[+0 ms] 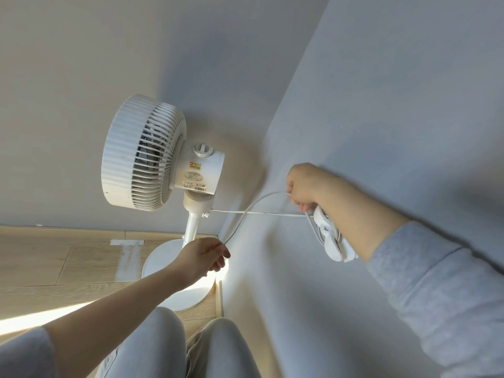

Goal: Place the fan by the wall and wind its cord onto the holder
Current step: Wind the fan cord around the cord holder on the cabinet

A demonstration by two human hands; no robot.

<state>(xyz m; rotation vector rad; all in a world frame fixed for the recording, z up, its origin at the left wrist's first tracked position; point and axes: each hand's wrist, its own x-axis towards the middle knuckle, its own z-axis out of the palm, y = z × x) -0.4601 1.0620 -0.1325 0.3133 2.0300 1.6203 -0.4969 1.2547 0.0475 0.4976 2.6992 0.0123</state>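
A white pedestal fan (152, 156) stands in the room's corner on a round base (163, 263), its grille facing left. Its thin white cord (261, 212) runs from the pole to the right, to a white holder (331, 236) fixed on the right wall, where several turns are wound. My right hand (304, 186) pinches the cord just above the holder. A loop of cord arcs down and left from there to my left hand (206, 255), which pinches it in front of the fan's base. My right forearm hides part of the holder.
Grey walls (381, 105) meet in the corner behind the fan. A light wooden floor (54, 263) has a patch of sunlight at the lower left. My knees in grey trousers (169, 345) are just below the base.
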